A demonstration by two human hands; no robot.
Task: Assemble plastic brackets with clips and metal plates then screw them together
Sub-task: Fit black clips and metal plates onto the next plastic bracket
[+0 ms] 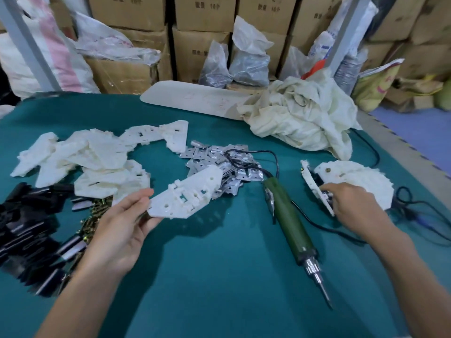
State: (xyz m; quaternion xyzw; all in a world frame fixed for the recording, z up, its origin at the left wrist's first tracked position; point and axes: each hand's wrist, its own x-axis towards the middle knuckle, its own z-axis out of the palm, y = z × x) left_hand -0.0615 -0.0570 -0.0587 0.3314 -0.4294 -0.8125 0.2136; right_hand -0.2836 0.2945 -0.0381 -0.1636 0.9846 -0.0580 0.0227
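My left hand (122, 223) holds one white plastic bracket (188, 193) by its left end, lifted over the green table (219, 264). My right hand (353, 203) grips an assembled bracket (316, 189) standing on edge against a stack of finished brackets (358, 176) at the right. Loose white brackets (80, 157) lie piled at the left. Metal plates (219, 162) are heaped in the middle. Black clips (29, 220) and brass screws (95, 215) lie at the left edge. A green electric screwdriver (290, 220) lies on the table between my hands, tip toward me.
A crumpled cream cloth (300, 113) and a long white panel (195, 98) lie at the table's far side. The screwdriver's black cable (366, 152) loops across the right. Cardboard boxes (202, 32) and plastic bags (234, 64) stand behind the table.
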